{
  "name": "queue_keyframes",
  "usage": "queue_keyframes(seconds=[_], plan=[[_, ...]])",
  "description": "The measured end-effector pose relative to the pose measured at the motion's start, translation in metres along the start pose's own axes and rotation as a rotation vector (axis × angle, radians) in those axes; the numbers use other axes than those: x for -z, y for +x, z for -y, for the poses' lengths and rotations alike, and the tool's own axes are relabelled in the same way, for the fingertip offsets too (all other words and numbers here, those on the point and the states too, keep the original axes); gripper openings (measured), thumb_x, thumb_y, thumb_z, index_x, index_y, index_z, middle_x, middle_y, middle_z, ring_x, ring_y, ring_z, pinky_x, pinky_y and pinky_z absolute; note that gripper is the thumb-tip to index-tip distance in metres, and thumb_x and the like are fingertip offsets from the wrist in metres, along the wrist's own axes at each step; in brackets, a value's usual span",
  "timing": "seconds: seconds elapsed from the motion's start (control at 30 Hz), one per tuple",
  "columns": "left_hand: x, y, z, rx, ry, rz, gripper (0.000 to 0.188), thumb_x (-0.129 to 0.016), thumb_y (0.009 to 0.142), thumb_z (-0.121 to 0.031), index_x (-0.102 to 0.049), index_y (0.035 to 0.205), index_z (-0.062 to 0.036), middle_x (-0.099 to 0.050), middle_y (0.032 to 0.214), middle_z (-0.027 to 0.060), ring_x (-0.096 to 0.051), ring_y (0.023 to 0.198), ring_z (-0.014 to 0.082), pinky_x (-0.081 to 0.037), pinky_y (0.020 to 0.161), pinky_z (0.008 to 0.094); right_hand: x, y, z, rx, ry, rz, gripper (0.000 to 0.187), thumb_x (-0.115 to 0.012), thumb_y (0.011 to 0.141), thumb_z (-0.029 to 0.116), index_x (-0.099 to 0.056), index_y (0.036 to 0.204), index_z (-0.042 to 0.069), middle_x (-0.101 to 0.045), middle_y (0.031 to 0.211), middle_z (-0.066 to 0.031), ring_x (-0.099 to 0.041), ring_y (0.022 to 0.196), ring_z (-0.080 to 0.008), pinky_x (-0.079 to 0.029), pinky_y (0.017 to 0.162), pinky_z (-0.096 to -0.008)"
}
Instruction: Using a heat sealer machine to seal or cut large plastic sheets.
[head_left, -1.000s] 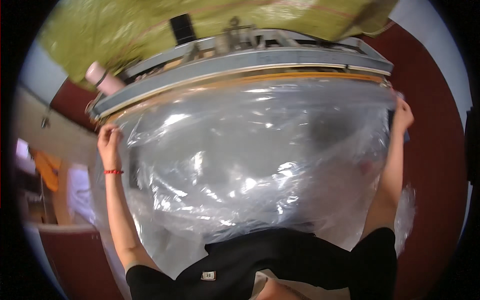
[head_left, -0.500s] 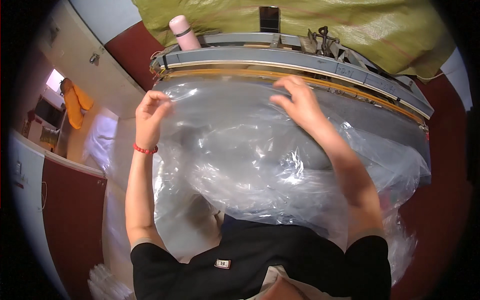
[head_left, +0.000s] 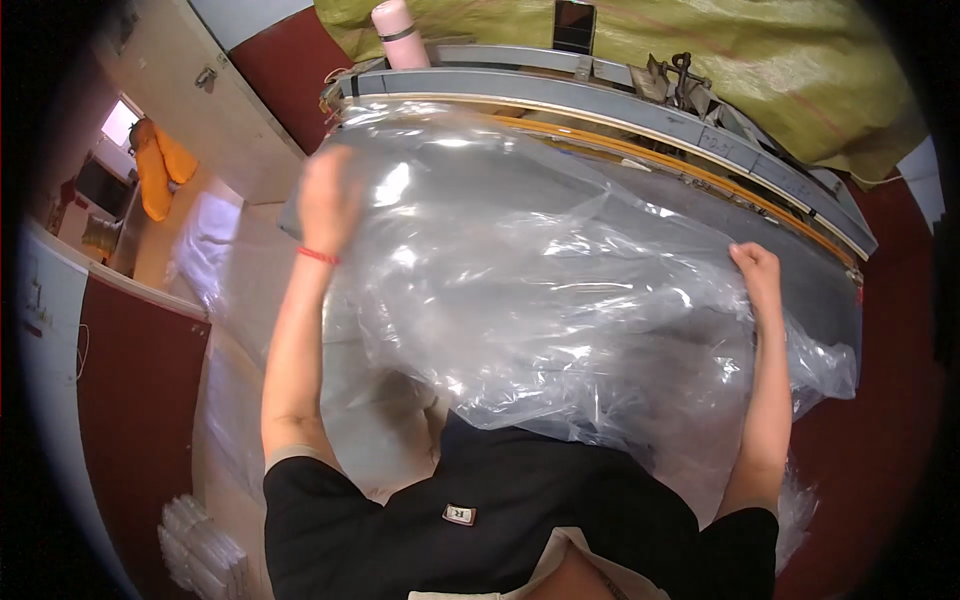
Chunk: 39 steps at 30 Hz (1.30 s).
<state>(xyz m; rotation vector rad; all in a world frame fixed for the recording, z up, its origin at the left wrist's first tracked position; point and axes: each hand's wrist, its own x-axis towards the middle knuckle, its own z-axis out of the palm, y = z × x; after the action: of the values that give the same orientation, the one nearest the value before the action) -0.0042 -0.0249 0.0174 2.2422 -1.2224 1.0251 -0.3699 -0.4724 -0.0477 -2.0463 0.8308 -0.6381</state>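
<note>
Near maroon wall (head_left: 295, 72), right hand (head_left: 758, 272) pinches plastic (head_left: 520, 270) over grey table (head_left: 825, 290); left hand (head_left: 330, 200) blurred, grip unclear.

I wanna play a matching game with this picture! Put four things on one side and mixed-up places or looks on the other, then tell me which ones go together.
Things:
1. Right hand
2. Pink flask
3. Red bracelet
4. Clear plastic sheet

Places and looks:
A. Around the wrist of the left hand
B. See-through, shiny and wrinkled
C. Closed on the sheet's edge
D. By the left end of the grey rail

Right pairs: 1-C, 2-D, 3-A, 4-B
</note>
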Motion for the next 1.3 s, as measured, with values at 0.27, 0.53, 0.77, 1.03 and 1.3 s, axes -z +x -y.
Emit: queue_keyframes(seconds=[0.27,0.53,0.77,1.03,1.3], plan=[[0.013,-0.112,-0.083,0.020,-0.433,0.533,0.039,-0.052,0.078,-0.012,-0.048,0.116,-0.0053,-0.043,0.125,0.0127,-0.036,0.119,0.0300,-0.029,0.098,0.0392,0.130,-0.036,-0.084,-0.045,-0.214,-0.144,0.023,-0.059,0.079,0.019,-0.056,0.068,-0.001,-0.045,0.057,0.0048,-0.037,0.057,-0.0040,-0.031,0.051,-0.0207],[0.051,-0.109,-0.135,-0.050,-0.558,0.252,0.025,-0.058,0.074,-0.016,-0.052,0.096,-0.0064,-0.051,0.107,0.0100,-0.049,0.099,0.0255,-0.033,0.089,0.0428,0.131,-0.041,-0.105,-0.043,-0.383,-0.316,0.026,-0.057,0.081,0.025,-0.055,0.074,-0.001,-0.049,0.061,-0.0003,-0.042,0.060,-0.0070,-0.037,0.057,-0.0217],[0.024,-0.117,-0.159,-0.506,-0.174,0.353,0.026,-0.060,0.066,-0.011,-0.056,0.091,-0.0125,-0.055,0.095,0.0049,-0.050,0.097,0.0257,-0.034,0.084,0.0457,0.125,-0.040,-0.100,-0.007,-0.381,-0.368,0.026,-0.056,0.082,0.025,-0.055,0.074,0.001,-0.045,0.060,0.0022,-0.039,0.058,-0.0059,-0.035,0.055,-0.0202],[-0.015,0.016,-0.117,0.867,-1.260,0.623,0.025,-0.051,0.078,-0.007,-0.051,0.102,-0.0046,-0.054,0.078,-0.0012,-0.052,0.072,0.0058,-0.040,0.057,0.0179,0.124,-0.049,-0.084,-0.089,-0.444,-0.407,0.026,-0.057,0.080,0.029,-0.055,0.076,0.003,-0.050,0.061,-0.0057,-0.042,0.057,-0.0108,-0.038,0.057,-0.0249],[-0.066,0.033,-0.085,0.804,-1.098,0.424,0.021,-0.061,0.079,-0.021,-0.056,0.093,-0.0076,-0.059,0.089,-0.0011,-0.052,0.075,0.0048,-0.035,0.062,0.0178,0.116,-0.053,-0.074,-0.047,-0.420,-0.436,0.025,-0.056,0.082,0.023,-0.051,0.072,0.001,-0.038,0.056,0.0002,-0.034,0.056,-0.0067,-0.032,0.052,-0.0220]])
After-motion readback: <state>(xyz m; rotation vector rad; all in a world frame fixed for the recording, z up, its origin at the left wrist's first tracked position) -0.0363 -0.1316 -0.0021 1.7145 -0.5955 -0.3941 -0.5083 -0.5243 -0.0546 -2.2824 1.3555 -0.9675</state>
